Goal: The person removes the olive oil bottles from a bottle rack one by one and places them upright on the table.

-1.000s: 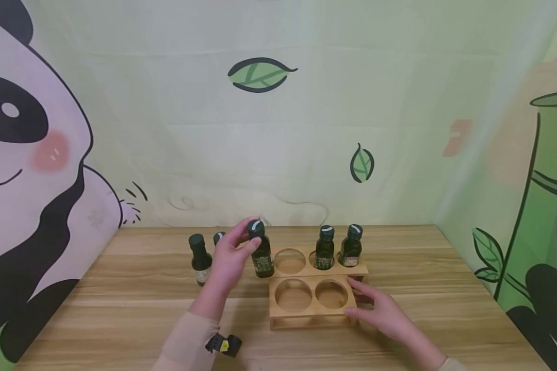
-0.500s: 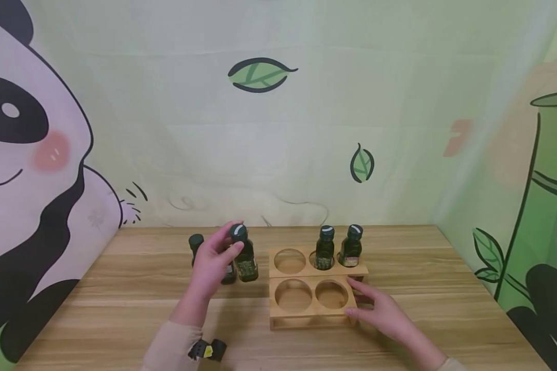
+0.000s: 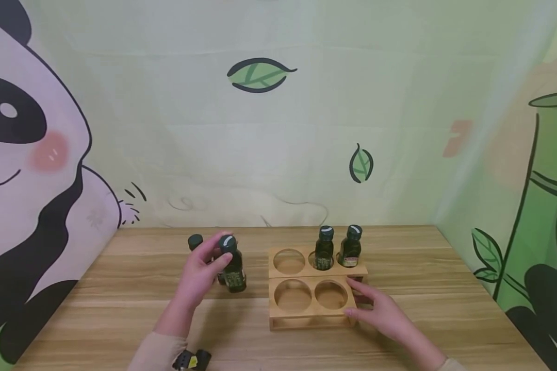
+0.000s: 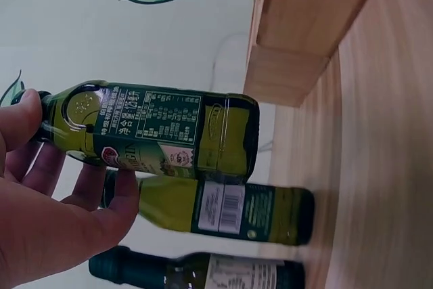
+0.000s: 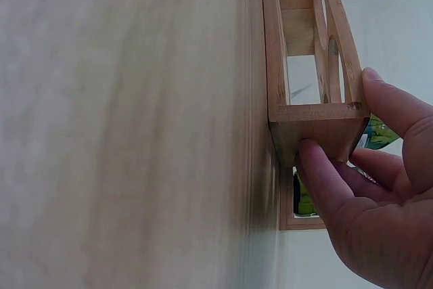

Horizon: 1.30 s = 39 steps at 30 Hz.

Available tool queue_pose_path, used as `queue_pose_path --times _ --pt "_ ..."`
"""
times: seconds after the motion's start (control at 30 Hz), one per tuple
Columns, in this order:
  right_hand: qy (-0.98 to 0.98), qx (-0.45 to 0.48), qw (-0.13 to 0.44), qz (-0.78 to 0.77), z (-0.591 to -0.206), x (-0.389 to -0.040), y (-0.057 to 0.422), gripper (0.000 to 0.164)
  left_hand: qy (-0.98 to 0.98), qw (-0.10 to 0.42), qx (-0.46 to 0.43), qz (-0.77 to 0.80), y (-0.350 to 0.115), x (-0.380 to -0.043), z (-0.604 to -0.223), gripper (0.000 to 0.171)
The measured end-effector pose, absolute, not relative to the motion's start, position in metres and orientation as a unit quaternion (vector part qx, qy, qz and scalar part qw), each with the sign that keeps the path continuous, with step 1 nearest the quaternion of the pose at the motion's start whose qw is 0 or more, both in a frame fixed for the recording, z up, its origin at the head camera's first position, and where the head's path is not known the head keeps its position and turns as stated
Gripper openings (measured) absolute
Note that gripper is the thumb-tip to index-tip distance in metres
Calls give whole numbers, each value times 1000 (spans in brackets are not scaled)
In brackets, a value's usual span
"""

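My left hand (image 3: pixel 196 278) holds a small olive oil bottle (image 3: pixel 234 275) by its neck and cap, in the air left of the rack. In the left wrist view this green glass bottle (image 4: pixel 162 130) shows its dark printed label. My right hand (image 3: pixel 384 312) grips the front right corner of a two-tier wooden rack (image 3: pixel 313 310) with round holes. In the right wrist view the thumb lies on the top edge and fingers press the rack's end panel (image 5: pixel 321 137). Two dark bottles (image 3: pixel 324 252) (image 3: pixel 350 251) stand in the back row's middle and right holes.
Behind my left hand stand two more bottles on the wooden table (image 3: pixel 120 309), a green one with a barcode label (image 4: pixel 254 214) and a darker one with a pale label (image 4: pixel 243 272). A printed cloth backdrop (image 3: pixel 306 129) rises behind the table.
My left hand has carried the bottle left and toward me, away from the rack's back left corner. The right hand and rack have stayed put.
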State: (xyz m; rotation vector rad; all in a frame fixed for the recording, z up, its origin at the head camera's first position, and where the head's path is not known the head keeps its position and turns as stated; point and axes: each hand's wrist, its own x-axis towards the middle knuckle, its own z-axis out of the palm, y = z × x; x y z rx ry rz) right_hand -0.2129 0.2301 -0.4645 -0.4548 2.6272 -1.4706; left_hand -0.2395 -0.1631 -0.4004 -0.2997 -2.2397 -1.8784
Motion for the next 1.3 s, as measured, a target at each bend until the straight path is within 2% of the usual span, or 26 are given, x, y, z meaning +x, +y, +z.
queue_pose_path --times 0.57,1.3 --pt "862 -153 46 -481 -465 -212 230 74 -778 109 -74 -615 -198 -232 -409 41" --pt "857 -153 51 -489 -464 -212 230 75 -786 104 -31 -609 -239 -227 -420 49"
